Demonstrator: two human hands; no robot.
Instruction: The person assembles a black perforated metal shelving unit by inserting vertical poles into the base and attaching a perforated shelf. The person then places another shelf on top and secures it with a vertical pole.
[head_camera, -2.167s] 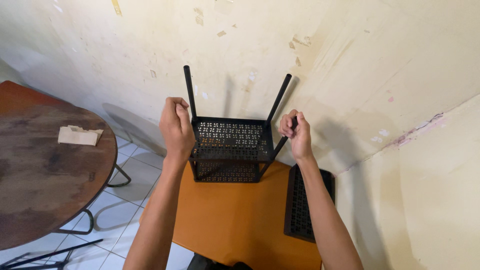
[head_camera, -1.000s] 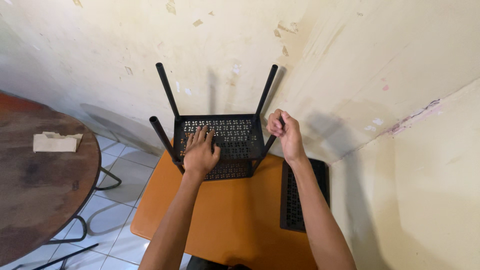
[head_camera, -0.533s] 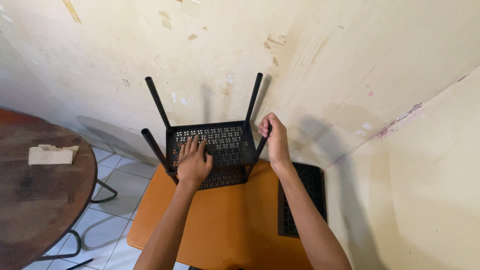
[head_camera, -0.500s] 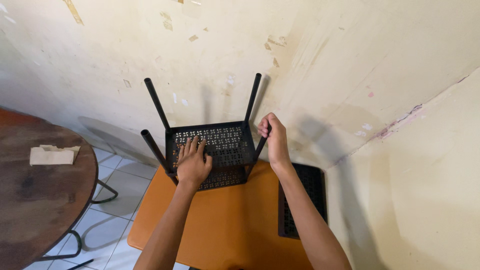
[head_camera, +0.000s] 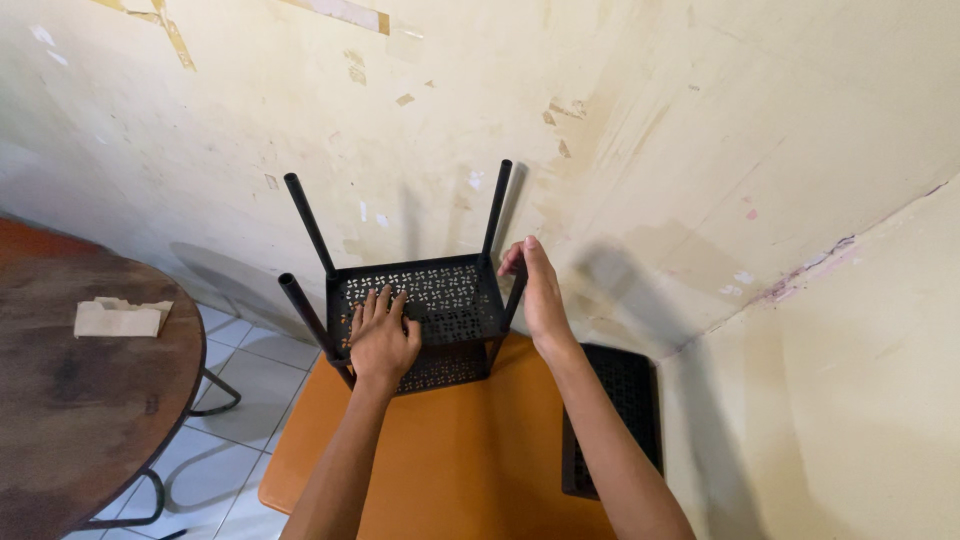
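Observation:
A black perforated metal stool (head_camera: 440, 300) lies upside down on an orange table (head_camera: 470, 470), its legs pointing up toward the wall. My left hand (head_camera: 382, 335) rests flat on the underside of the stool's seat, fingers spread. My right hand (head_camera: 540, 290) is against the stool's near right leg, fingers extended alongside it; the grip itself is not clearly visible.
A second black perforated stool (head_camera: 620, 415) stands between the orange table and the right wall. A round dark wooden table (head_camera: 80, 390) with a pale folded cloth (head_camera: 120, 317) is at the left. Stained cream walls meet in a corner behind. White floor tiles (head_camera: 250, 370) show below.
My left hand left the stool's leg and came down flat on the seat's underside. The stool has settled lower on the orange table, with my right hand staying at the right leg.

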